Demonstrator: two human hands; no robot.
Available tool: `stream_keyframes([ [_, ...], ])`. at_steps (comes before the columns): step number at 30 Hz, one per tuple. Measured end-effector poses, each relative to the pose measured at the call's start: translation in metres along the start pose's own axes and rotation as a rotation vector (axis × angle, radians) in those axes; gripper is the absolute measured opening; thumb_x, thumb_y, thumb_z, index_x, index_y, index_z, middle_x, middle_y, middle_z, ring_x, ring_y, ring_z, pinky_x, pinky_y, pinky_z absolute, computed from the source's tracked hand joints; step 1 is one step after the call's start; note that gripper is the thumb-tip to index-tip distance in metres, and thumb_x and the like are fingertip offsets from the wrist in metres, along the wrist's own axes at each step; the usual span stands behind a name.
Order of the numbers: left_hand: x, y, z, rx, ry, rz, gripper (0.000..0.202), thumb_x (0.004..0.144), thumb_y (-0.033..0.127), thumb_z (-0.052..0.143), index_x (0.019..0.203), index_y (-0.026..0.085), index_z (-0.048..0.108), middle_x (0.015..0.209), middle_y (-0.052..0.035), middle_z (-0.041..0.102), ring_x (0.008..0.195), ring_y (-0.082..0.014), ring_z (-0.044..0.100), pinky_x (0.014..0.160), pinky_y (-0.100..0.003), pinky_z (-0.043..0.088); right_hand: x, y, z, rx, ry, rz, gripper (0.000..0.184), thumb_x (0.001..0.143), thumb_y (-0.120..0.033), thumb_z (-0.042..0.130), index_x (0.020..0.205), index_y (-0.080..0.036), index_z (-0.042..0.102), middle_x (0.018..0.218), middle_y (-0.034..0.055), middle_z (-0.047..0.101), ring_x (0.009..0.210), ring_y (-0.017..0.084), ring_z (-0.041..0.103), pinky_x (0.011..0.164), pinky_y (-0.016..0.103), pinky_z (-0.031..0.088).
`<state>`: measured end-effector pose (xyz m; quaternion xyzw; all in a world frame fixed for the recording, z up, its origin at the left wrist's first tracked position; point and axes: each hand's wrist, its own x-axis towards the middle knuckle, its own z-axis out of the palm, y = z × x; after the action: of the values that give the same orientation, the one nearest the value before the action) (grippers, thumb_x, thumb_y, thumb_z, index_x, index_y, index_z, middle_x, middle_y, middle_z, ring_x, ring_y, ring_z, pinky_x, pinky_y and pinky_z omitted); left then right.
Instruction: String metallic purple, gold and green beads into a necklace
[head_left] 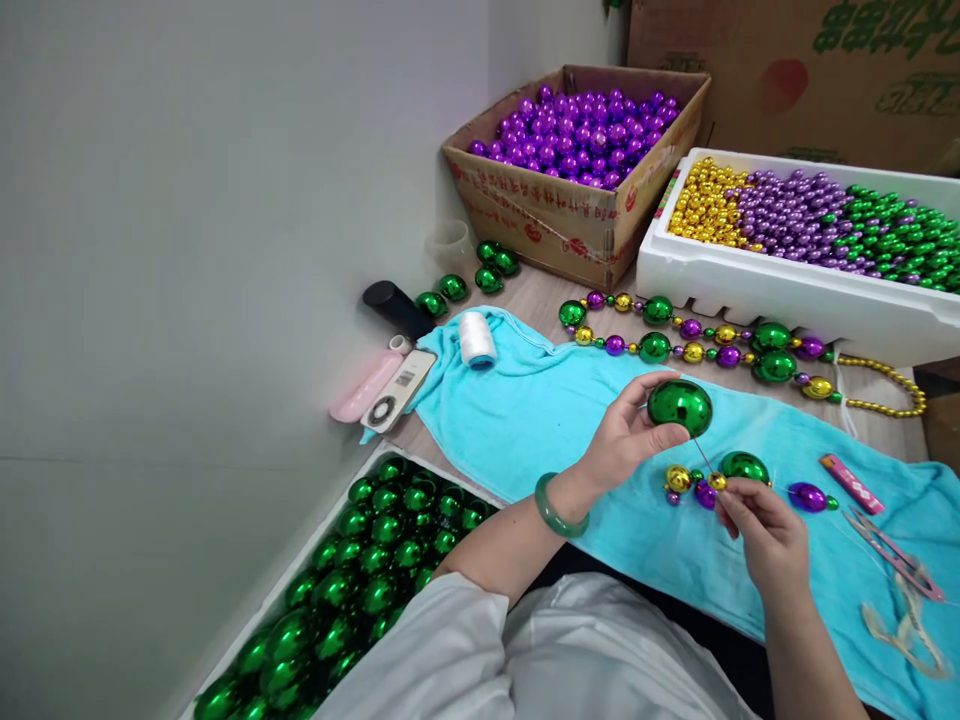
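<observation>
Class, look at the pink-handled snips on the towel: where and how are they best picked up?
Probably by the pink handle, pinched from above, coming in from the picture's lower right. They lie on the towel with their metal blades pointing toward the upper left, so that approach should stay clear of the tips.
</observation>
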<state>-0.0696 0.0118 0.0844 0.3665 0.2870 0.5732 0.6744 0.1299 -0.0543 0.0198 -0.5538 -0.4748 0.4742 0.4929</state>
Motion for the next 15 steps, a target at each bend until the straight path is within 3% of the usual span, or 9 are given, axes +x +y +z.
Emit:
stream_keyframes([
  [4, 0.002, -0.0002, -0.0043, 0.031, -0.002, 0.058, 0.061, 0.063, 0.029, 0.085, 0.117, 0.024, 0.059, 0.11, -0.0037, 0.06, 0.1, -0.0177, 0.058, 0.089, -0.031, 0.049, 0.0013, -0.0033, -0.0025, -0.071, 0.031, -0.022, 0.013, 0.077, -0.032, 0.073, 0.083, -0.02, 0.071, 0.06, -0.0002, 0.06, 0.05, 0.01, 0.051, 0.043, 0.021, 0.04],
  [10, 0.0039, 0.0044, -0.0102, 0.074, -0.168, 0.015, 0.069, 0.06, 0.022, 0.087, 0.123, 0.026, 0.058, 0.117, -0.0047, 0.059, 0.105, -0.0193, 0.059, 0.092, -0.032, 0.049, 0.0046, -0.0016, -0.0071, -0.101, 0.046, -0.025, 0.013, 0.077, -0.031, 0.073, 0.082, -0.019, 0.071, 0.061, 0.0002, 0.061, 0.051, 0.01, 0.051, 0.044, 0.021, 0.04],
  [15, 0.0034, 0.0015, -0.0073, 0.057, -0.11, 0.033, 0.068, 0.061, 0.027, 0.087, 0.123, 0.025, 0.058, 0.116, -0.0051, 0.059, 0.104, -0.02, 0.059, 0.092, -0.033, 0.05, 0.0048, 0.0015, -0.0032, 0.012, -0.035, 0.037, 0.014, 0.079, -0.032, 0.072, 0.082, -0.019, 0.069, 0.057, -0.0009, 0.057, 0.047, 0.01, 0.049, 0.04, 0.021, 0.038],
])
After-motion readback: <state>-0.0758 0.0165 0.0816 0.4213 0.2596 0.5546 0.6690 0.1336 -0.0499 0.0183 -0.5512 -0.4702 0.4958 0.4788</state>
